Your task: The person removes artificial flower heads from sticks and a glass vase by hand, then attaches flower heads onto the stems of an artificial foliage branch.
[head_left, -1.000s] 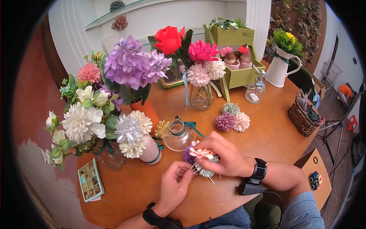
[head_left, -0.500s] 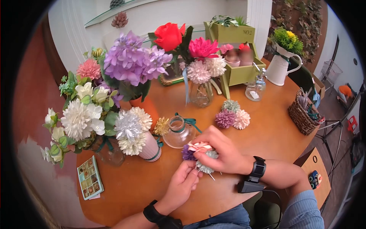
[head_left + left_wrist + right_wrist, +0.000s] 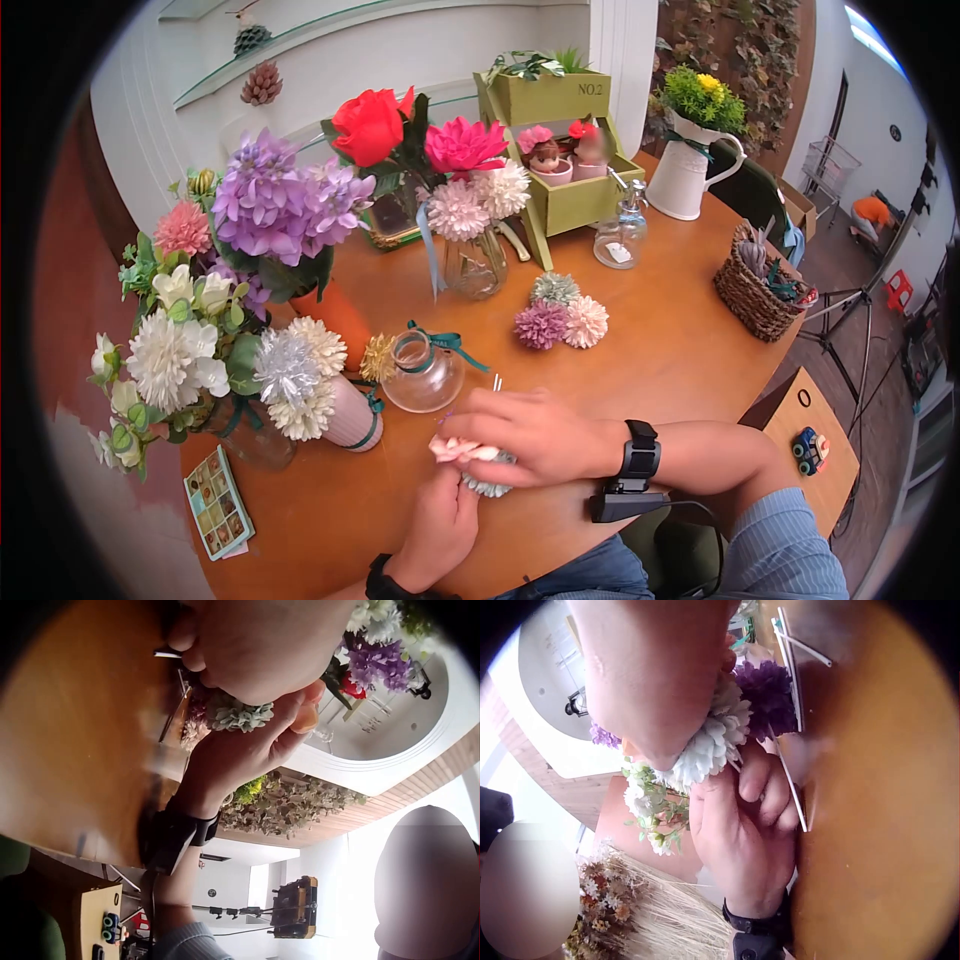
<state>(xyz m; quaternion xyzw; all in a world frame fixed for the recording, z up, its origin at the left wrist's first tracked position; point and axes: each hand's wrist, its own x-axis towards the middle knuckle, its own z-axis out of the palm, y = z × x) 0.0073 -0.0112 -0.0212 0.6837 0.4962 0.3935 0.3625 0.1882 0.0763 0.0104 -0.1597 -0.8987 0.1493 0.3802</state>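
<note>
Just in front of the body, both hands are close together over the table's near side. My right hand (image 3: 535, 435) grips a bunch of artificial flowers from above. A peach-pink flower (image 3: 460, 450) shows beside its fingers, and a pale mint-white flower (image 3: 705, 754) is under it. Against the bunch is a dark purple flower (image 3: 769, 694) in the right wrist view. My left hand (image 3: 742, 832) pinches at the bunch from below, fingers curled near a thin white stem (image 3: 789, 780). More white stems (image 3: 497, 382) poke out past the right hand; much of the bunch is hidden.
A round glass vase (image 3: 425, 378) with a green ribbon stands just beyond the hands. Three loose pompom flowers (image 3: 540, 325) lie behind it. Full vases crowd the left; a wicker basket (image 3: 757, 292) sits at the right edge. A small compartment box (image 3: 217, 503) lies front left.
The head view has shifted, so the table things appear further left. My right hand has turned over the bunch, bringing stems out on its far side; the left hand stays below it.
</note>
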